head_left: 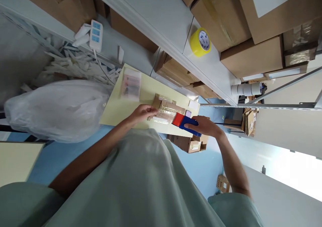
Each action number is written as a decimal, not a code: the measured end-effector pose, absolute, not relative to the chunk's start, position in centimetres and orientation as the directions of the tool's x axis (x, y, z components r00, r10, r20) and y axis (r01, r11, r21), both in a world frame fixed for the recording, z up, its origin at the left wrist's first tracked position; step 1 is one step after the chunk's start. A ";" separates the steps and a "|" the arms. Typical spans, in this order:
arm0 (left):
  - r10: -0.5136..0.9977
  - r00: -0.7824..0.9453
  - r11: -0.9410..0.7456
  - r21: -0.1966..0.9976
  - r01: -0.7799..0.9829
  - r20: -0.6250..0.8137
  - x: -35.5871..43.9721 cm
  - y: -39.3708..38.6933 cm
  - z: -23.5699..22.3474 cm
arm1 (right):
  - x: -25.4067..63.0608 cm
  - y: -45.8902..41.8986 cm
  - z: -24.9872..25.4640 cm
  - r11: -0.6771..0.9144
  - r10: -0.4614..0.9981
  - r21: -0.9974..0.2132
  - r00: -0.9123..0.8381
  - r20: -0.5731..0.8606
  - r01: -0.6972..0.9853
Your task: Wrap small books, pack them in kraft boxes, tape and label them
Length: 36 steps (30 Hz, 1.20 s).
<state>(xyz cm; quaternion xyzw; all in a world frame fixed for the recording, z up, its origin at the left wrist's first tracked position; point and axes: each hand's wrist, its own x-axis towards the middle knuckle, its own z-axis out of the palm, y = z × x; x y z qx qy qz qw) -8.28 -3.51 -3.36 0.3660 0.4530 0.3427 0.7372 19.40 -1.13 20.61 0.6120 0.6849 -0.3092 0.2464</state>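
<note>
On the pale yellow tabletop [148, 82] lies a small brown cardboard box [163, 106] with shiny clear tape across it. At the box's left edge is my left hand [144, 113], its fingers closed together on that edge; the fingertips are partly hidden. My right hand [203, 125] is wrapped around the handle of a blue and red tape dispenser [187, 122]. The dispenser's red end meets the right side of the box. Just behind the dispenser, a small phone-like item [188, 113] lies by the box.
A clear plastic bag of papers [131, 84] lies on the table's left part. Above stands a shelf [156, 15] with a yellow tape roll [200, 42] and cardboard boxes [254, 57]. A power strip [96, 36] and a large plastic bag [60, 109] are leftward. An open carton [188, 143] stands below.
</note>
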 end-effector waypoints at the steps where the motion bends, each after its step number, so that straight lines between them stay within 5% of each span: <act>1: 0.833 0.365 0.504 0.843 -0.188 -0.416 -8.0 -3.4 -3.8 | 19.3 -0.7 20.7 0.038 0.667 -0.111 -0.108 -0.737 0.993; 9: 0.823 0.393 0.520 0.821 -0.236 -0.409 -7.2 -2.7 -4.9 | 19.4 1.0 21.2 0.017 0.618 -0.139 -0.119 -0.777 0.990; 29: 0.810 0.356 0.570 0.768 -0.291 -0.466 -7.5 -2.5 -7.0 | 17.4 3.2 23.8 -0.039 0.365 0.078 0.087 -0.927 0.996; 36: 0.797 0.363 0.586 0.761 -0.278 -0.482 -8.7 -2.2 -11.3 | 18.2 2.8 24.8 -0.098 0.484 0.120 0.153 -0.862 0.988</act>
